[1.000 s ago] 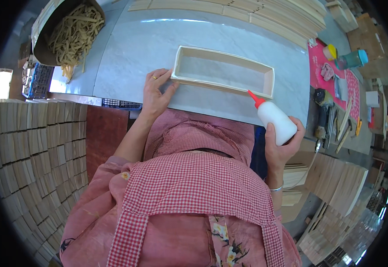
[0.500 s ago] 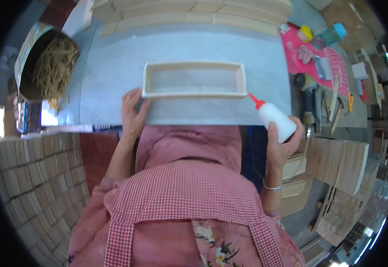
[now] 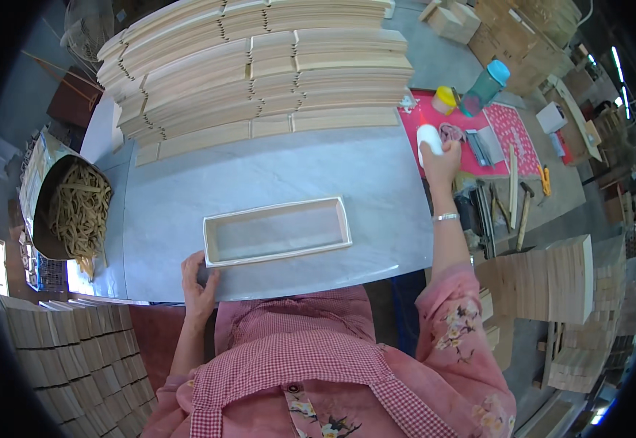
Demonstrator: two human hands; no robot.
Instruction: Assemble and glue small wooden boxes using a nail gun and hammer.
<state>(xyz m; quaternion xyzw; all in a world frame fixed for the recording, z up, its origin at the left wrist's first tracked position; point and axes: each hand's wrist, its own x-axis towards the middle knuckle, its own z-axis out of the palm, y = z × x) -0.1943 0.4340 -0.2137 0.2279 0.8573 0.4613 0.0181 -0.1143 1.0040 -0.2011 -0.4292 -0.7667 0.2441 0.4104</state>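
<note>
A shallow open rectangular wooden frame [image 3: 281, 258] lies on the grey tabletop [image 3: 186, 191], slightly askew. At its near left corner rests my left hand [image 3: 199, 292], thumb and fingers apart, the fingertips against or just beside the wood. My right arm reaches out to the far right. In my right hand [image 3: 443, 164] is a white squeeze bottle [image 3: 429, 139] with a red nozzle, held upright over a pink mat [image 3: 414, 120]. The fingers wrap round the bottle's body; whether its base touches the mat is hidden.
Stacks of thin wooden boards [image 3: 274, 80] fill the table's far side. A bin of tan strips [image 3: 81, 208] stands at the left. On the right are a teal bottle [image 3: 484, 89], a yellow-lidded jar [image 3: 445, 100], a folded cloth [image 3: 451, 133] and a hammer [image 3: 524, 215]. Wood piles [image 3: 77, 350] flank me.
The bottle has moved from the frame's near right corner away to the pink mat, turning nozzle-up in my right hand. The view has shifted; my left hand stays by the frame's corner.
</note>
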